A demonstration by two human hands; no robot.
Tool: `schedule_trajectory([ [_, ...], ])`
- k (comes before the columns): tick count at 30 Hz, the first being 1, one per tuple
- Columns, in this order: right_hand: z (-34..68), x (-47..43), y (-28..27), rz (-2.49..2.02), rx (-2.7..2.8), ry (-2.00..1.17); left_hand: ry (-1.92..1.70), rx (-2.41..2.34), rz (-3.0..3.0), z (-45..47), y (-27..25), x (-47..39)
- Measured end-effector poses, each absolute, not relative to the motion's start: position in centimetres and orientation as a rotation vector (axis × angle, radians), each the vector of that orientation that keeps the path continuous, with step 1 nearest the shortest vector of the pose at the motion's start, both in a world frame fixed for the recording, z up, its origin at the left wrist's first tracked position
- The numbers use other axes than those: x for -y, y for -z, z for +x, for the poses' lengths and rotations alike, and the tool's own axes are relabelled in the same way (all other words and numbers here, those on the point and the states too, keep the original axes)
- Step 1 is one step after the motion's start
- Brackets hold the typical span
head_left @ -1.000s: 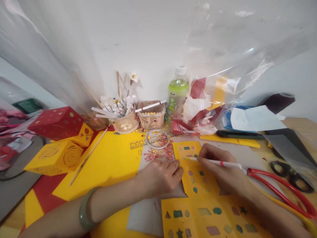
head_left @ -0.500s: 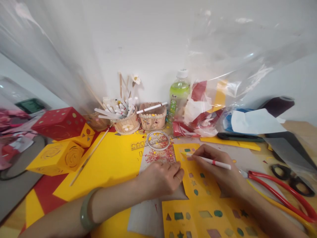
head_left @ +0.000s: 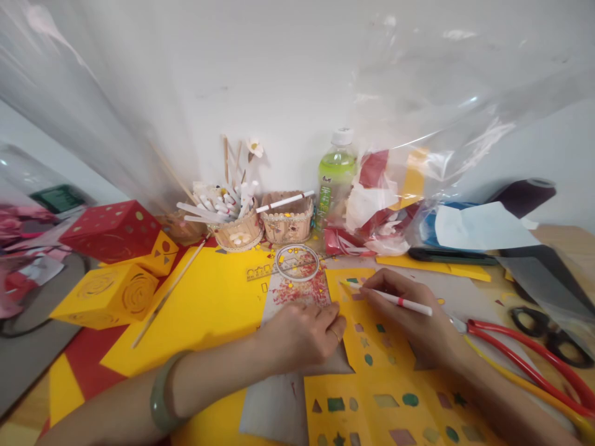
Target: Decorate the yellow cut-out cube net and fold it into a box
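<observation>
A yellow paper sheet point(head_left: 372, 359) with cut-out shapes, such as stars, ovals and triangles, lies in front of me. My right hand point(head_left: 404, 306) pinches a white pen point(head_left: 413, 305) with a red band. Its tip meets the upper part of the sheet, beside a small row of cut-outs. My left hand point(head_left: 302, 334) rests with curled fingers on the sheet's left edge, holding it down. The fingertips and thumb of that hand are hidden. Just beyond it lie a ring-shaped bangle point(head_left: 297, 279) and a clear stencil ruler point(head_left: 260, 273).
Left stand a red box point(head_left: 111, 232) and a yellow box point(head_left: 105, 297). At the wall are a basket of white pens point(head_left: 237, 234), a second basket point(head_left: 287, 228) and a green drink bottle point(head_left: 335, 176). Red-handled pliers point(head_left: 515, 347) and black scissors point(head_left: 548, 334) lie right.
The pen tip has shifted very slightly on the yellow sheet. My left hand stays in the same place.
</observation>
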State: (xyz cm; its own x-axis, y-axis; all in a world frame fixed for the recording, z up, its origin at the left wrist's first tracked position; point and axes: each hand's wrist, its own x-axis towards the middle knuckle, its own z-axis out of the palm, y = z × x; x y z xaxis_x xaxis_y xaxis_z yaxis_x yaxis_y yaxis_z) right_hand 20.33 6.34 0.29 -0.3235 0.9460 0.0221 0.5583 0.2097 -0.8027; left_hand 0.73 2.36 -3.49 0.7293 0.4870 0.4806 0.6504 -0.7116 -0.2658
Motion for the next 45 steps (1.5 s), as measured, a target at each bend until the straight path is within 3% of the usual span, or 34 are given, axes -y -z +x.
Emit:
schedule_trajectory([
  [45, 20.54, -6.4, -0.82, -1.353, 1.969, -0.914, 0.551, 0.864, -2.521, 0.77, 3.09, -2.42],
])
